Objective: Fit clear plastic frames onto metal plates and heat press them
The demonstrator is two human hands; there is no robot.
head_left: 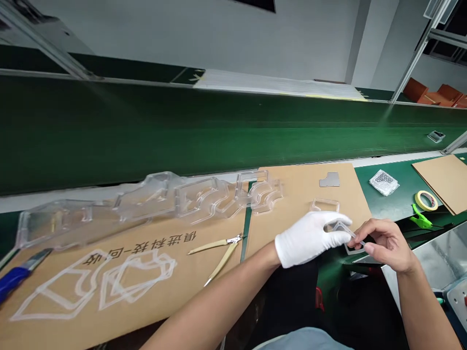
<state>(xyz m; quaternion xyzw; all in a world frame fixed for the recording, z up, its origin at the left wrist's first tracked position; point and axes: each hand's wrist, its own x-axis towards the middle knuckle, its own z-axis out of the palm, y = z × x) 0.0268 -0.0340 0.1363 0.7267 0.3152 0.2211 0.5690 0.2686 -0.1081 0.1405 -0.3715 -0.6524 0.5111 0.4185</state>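
Observation:
A small clear plastic part (342, 227) is held between my two hands, near the front edge of the cardboard. My left hand (314, 236), in a white glove, pinches it between thumb and fingers. My bare right hand (388, 243) grips its other side with the fingertips. Just beyond my left hand another clear plastic piece (325, 204) lies on the cardboard, and a flat grey plate (330, 179) rests farther back. The exact shape of the held part is partly hidden by my fingers.
Clear plastic shells (146, 201) line the back left. Yellow-handled nippers (219, 250), white frame-shaped pieces (136, 279) and a blue-handled tool (18, 277) lie on the left cardboard (197, 265). At right are a tape roll (426, 200), green scissors (421, 217) and a clear bag (384, 183).

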